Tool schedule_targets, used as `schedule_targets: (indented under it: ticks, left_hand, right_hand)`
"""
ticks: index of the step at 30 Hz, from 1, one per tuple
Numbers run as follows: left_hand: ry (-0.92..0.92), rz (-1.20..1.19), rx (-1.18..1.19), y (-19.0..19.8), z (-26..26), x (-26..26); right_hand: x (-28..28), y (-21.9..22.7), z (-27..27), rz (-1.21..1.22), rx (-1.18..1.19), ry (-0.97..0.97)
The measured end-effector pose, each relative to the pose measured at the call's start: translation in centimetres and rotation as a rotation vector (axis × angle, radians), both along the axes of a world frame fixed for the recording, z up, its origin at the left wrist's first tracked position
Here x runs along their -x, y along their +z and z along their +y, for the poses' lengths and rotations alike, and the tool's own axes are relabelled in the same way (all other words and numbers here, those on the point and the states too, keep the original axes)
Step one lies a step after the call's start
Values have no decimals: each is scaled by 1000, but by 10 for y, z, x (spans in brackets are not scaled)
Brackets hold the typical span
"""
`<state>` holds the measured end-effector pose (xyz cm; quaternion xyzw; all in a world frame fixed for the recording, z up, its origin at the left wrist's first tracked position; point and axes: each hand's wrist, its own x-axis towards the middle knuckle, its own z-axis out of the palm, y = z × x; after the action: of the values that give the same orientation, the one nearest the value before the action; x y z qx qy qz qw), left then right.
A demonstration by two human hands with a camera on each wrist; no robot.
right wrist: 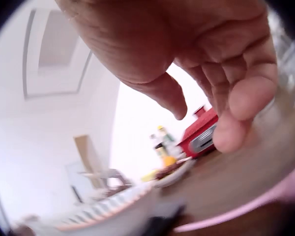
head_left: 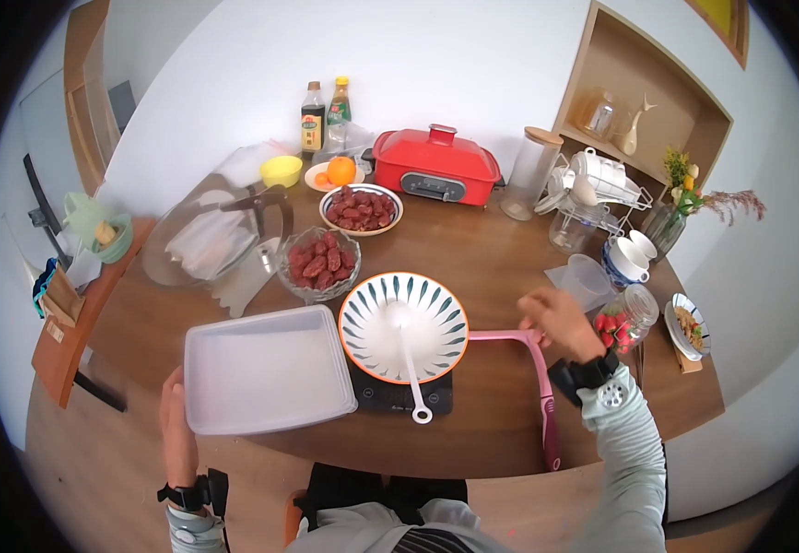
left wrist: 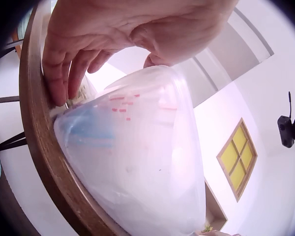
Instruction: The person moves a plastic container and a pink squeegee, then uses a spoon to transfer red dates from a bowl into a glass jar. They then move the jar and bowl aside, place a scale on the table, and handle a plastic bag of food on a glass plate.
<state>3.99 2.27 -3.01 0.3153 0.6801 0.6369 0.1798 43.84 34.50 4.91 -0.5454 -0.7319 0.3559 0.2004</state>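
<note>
My left hand [head_left: 178, 429] holds the left end of a translucent white plastic box [head_left: 266, 369] at the table's front edge. In the left wrist view the thumb is at the rim and the fingers [left wrist: 78, 73] bend down along the outside. My right hand [head_left: 561, 318] hovers, empty and loosely curled, over a pink L-shaped tool [head_left: 547, 405] with a long handle. Between the hands, a striped bowl [head_left: 353, 323] of white powder stands on a black kitchen scale [head_left: 386, 396]. A white long-handled spoon [head_left: 411, 373] leans in it.
Red dates fill a glass bowl [head_left: 319, 290] and a patterned bowl [head_left: 363, 230]. Behind are a red electric cooker [head_left: 436, 166], sauce bottles [head_left: 313, 129] and an orange [head_left: 340, 170]. On the right stand a strawberry jar [head_left: 639, 309], a plastic cup [head_left: 587, 281] and a dish rack [head_left: 607, 189].
</note>
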Motion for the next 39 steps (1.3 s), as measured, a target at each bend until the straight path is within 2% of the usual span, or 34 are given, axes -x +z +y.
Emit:
schedule_targets:
  ticks: [1,3,4,7,10,13,15,17,20,21,24,27,31,34,35,37,39]
  left_hand:
    - [-30,-11,-15,0,0,0]
    - [-70,-32,-31,-2,-1,3]
    - [-79,-42,-31,-5,-2,4]
    - [-84,-70,-52,-8,-8,4]
    - [-61,-115,-66,-1,-8,0]
    - [-26,-124,-37,2,-16,7]
    - [-2,-64,-9,6,-18,13]
    - [30,53,14,18,-15,19]
    - [41,186,8,45,-11,26]
    - [22,236,7,51,-4,33]
    - [-84,286,-85,74,16,41]
    - [-222,356,-12,137,51,-2]
    - [-794,493,-17,189,118,-87]
    - [-1118,538,104,189,183,-157]
    - [-1196,548,141,186,203,-186]
    - [-1302,657,181,171,245,-240]
    - [-1379,660,214,147,285,-292]
  right_hand:
    - [16,8,-25,107,211,52]
    - [33,7,-54,-106,284,220]
    - [36,2,-64,-169,228,258]
    - [20,-15,-56,-401,-373,268]
    - [-20,-3,-29,-378,-544,115]
    - [-68,36,-5,-450,-654,-363]
    - [-139,31,44,-496,-894,-469]
    - [-184,30,54,-572,-1028,-490]
    - [-282,-16,104,-595,-710,-895]
    - [-291,-22,98,-485,-549,-956]
    - [-262,-18,61,256,120,-787]
    - [-262,-32,62,382,227,-697]
    - [-274,-44,72,560,301,-566]
    - [-255,-38,66,614,315,-450]
    - [-243,-33,60,611,296,-477]
    - [-229,-23,45,603,263,-538]
    - [-237,-31,46,577,272,-514]
